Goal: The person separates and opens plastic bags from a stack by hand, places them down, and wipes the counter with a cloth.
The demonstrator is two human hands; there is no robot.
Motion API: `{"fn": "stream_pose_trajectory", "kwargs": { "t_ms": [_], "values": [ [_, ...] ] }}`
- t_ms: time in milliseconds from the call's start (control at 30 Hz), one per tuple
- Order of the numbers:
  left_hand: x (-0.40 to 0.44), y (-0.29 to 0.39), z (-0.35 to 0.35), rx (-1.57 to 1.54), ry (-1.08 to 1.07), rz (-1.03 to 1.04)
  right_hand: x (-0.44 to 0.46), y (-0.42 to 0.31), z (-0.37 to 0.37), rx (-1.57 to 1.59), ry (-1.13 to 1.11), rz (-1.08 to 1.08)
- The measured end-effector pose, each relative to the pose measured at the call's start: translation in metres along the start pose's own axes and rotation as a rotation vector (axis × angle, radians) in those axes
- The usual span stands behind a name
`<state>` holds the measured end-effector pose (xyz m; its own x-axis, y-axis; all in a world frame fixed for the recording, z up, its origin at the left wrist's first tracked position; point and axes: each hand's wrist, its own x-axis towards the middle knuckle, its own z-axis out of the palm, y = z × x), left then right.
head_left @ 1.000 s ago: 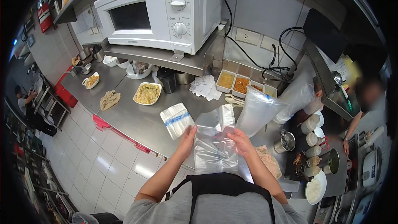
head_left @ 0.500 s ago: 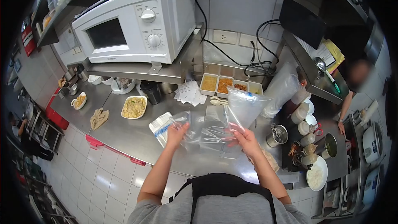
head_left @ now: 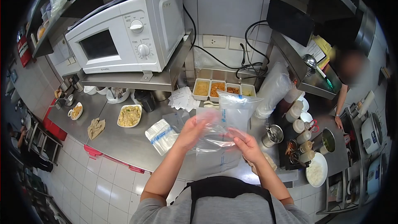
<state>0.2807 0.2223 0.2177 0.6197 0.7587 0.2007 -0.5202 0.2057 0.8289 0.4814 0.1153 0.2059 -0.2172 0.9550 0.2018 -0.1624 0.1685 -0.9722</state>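
Observation:
Between my hands hangs a clear plastic bag [head_left: 219,157] with faint blue print. My right hand [head_left: 245,144] pinches its upper right edge between thumb and fingers. My left hand [head_left: 193,132] is at the bag's upper left, its fingertips smeared by motion, so its hold cannot be made out. Left of my left hand, a folded stack of bags with a blue band [head_left: 161,136] lies on the steel counter [head_left: 124,143]. Just beyond my hands stands a filled clear bag [head_left: 238,110].
A square bowl of food [head_left: 129,116], a cloth [head_left: 96,128] and paper slips [head_left: 182,99] lie leftward. Food trays [head_left: 217,89] line the back below a microwave [head_left: 124,33]. Rightward are a metal pot [head_left: 272,135], bottles [head_left: 297,126] and a rice plate [head_left: 316,170]. A co-worker's hand [head_left: 338,122] rests far right.
My left hand has moved from beside the folded stack toward the bag's top and my right hand. The bag hangs more spread out below my hands. The view has shifted to the right.

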Motion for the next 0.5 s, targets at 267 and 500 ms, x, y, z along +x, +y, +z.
{"fn": "stream_pose_trajectory", "kwargs": {
  "t_ms": [267, 500],
  "values": [
    [-0.003, -0.001, 0.02, 0.162, 0.068, -0.027, 0.013, -0.035, 0.005, 0.269, 0.1, -0.21],
    [-0.014, -0.023, 0.024, 0.408, 0.019, 0.171, 0.02, -0.01, -0.007, -0.113, 0.356, -0.07]
  ]
}}
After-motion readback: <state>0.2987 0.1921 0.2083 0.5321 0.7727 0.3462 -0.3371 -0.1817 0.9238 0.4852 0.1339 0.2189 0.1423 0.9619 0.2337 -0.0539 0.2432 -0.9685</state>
